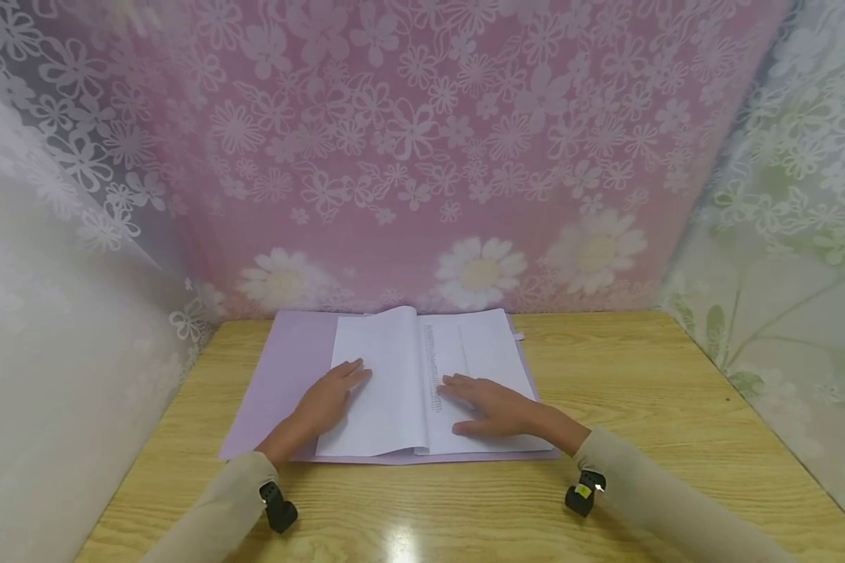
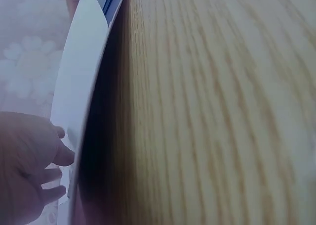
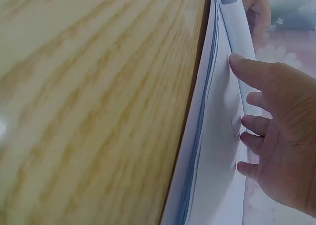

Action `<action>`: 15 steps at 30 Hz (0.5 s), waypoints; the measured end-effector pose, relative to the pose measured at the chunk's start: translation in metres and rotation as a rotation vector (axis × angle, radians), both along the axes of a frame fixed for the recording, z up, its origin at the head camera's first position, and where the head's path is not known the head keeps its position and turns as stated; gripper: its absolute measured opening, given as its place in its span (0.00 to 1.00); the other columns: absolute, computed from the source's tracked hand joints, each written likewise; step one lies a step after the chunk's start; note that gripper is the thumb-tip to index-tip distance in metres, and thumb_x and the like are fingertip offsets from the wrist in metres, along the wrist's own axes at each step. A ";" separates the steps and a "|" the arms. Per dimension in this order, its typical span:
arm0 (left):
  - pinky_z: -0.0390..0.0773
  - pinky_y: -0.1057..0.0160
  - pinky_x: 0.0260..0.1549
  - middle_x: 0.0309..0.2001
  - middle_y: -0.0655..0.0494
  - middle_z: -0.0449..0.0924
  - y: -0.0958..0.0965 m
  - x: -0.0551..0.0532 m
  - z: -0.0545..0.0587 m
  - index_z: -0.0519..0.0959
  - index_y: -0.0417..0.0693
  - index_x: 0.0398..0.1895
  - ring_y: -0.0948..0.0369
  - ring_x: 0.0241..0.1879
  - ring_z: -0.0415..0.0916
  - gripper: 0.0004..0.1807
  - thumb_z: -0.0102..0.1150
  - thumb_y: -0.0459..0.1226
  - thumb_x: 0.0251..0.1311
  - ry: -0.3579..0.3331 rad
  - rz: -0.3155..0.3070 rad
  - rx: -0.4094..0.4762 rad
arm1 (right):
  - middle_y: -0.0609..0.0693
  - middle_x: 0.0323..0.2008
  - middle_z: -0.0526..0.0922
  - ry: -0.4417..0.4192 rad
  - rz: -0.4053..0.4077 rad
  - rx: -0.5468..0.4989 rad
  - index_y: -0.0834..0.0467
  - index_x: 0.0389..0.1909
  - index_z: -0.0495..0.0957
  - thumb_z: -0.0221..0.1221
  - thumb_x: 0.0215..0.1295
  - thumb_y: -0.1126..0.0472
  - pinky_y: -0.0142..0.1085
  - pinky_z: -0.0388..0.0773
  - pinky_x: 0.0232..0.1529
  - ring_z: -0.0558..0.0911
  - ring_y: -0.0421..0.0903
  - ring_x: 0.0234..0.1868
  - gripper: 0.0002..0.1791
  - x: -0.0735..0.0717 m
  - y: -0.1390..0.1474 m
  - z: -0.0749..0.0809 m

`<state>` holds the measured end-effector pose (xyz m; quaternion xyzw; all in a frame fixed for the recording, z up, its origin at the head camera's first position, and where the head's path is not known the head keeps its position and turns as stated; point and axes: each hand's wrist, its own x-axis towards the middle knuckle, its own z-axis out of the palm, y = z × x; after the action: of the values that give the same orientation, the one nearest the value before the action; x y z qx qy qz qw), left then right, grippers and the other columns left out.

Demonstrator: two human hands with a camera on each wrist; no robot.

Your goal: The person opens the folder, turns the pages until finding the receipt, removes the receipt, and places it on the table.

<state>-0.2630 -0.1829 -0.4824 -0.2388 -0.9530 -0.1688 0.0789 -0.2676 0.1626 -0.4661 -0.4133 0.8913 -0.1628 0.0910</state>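
A light purple folder (image 1: 276,375) lies spread out on the table with white paper sheets inside it. My left hand (image 1: 327,400) rests on the turned left sheet (image 1: 383,399), its fingers extended toward the far side. On the right page (image 1: 496,352), which carries a narrow column of small print, my right hand (image 1: 496,408) lies with its fingers spread and pointing left. The right wrist view shows the fingertips (image 3: 248,169) right at the paper surface. In the left wrist view the left hand (image 2: 24,168) is over the sheet, its fingers near the folder's edge.
The wooden table (image 1: 634,375) extends to both sides of the folder and in front of it. Behind stands a pink flowered curtain (image 1: 366,258); pale flowered fabric (image 1: 782,313) hangs at the sides. A small white tab (image 1: 519,336) sticks out at the folder's right edge.
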 end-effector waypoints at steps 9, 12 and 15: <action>0.64 0.41 0.72 0.72 0.41 0.70 0.004 0.000 -0.002 0.75 0.40 0.68 0.41 0.74 0.63 0.23 0.54 0.40 0.75 -0.180 -0.014 0.002 | 0.58 0.78 0.61 -0.013 -0.069 -0.032 0.57 0.78 0.61 0.61 0.72 0.46 0.56 0.58 0.78 0.58 0.59 0.80 0.39 -0.020 0.010 0.000; 0.63 0.39 0.73 0.74 0.40 0.66 0.006 0.003 0.000 0.72 0.40 0.71 0.40 0.76 0.59 0.30 0.55 0.49 0.74 -0.221 0.004 0.004 | 0.58 0.78 0.61 -0.035 -0.111 -0.066 0.56 0.78 0.61 0.61 0.72 0.45 0.56 0.57 0.78 0.58 0.59 0.80 0.40 -0.028 0.016 0.005; 0.61 0.38 0.73 0.76 0.40 0.63 0.008 0.005 0.001 0.68 0.41 0.74 0.41 0.78 0.56 0.37 0.55 0.56 0.72 -0.251 0.023 -0.024 | 0.58 0.79 0.60 -0.052 -0.168 -0.098 0.55 0.79 0.60 0.61 0.72 0.45 0.57 0.57 0.78 0.57 0.59 0.81 0.40 -0.038 0.022 0.012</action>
<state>-0.2582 -0.1752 -0.4813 -0.2057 -0.9601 -0.1849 -0.0421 -0.3061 0.1847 -0.4537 -0.3369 0.9111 -0.2238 0.0799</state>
